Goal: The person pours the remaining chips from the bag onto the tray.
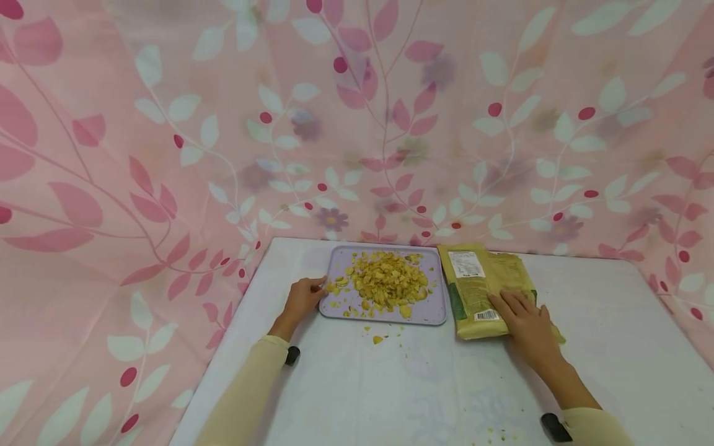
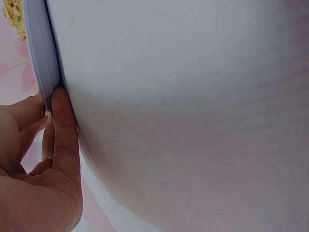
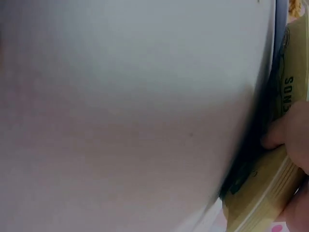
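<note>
A lilac tray stands on the table, heaped with yellow-brown chips. At its left edge my left hand pinches the rim. In the left wrist view, one fingertip of that hand sits low against the outer side of the tray. Right of the tray lies a yellow-green bag with a white label and a barcode. My right hand rests on the bag's right part, fingers extended over it. The right wrist view shows a fingertip of this hand against the printed bag.
A white cloth covers the table. Loose chip crumbs lie in front of the tray, and more crumbs lie near the front edge. Pink leaf-patterned cloth hangs behind and beside the table.
</note>
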### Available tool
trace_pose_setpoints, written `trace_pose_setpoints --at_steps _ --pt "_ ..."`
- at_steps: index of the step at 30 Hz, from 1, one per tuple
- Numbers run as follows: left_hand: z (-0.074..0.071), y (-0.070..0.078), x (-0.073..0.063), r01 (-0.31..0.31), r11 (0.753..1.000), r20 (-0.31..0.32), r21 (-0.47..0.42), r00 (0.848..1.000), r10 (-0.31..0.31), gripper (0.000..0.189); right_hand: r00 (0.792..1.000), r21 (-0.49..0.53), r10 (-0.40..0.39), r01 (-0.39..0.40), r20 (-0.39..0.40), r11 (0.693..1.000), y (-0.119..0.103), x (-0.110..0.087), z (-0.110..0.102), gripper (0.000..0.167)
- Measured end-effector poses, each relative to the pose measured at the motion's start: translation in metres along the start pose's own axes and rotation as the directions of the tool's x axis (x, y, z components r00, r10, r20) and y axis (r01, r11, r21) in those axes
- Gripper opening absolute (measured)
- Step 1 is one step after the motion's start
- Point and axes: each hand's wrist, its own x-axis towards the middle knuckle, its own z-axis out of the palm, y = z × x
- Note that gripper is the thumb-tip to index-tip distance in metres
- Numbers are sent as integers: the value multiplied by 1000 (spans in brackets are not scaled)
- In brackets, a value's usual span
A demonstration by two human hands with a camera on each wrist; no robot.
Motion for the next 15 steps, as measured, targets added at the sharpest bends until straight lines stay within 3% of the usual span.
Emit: trace_pose_setpoints --at_steps 4,9,15 --pt "0 2 0 14 1000 1 -17 1000 -14 43 990 -24 59 -56 132 998 -4 0 -1 68" --pt "1 4 1 20 1000 10 -24 1000 -20 43 956 -24 104 -102 275 995 -10 4 -9 71" --pt "3 3 3 8 1000 0 -14 1000 -8 43 935 69 98 -129 341 989 -7 5 -12 88"
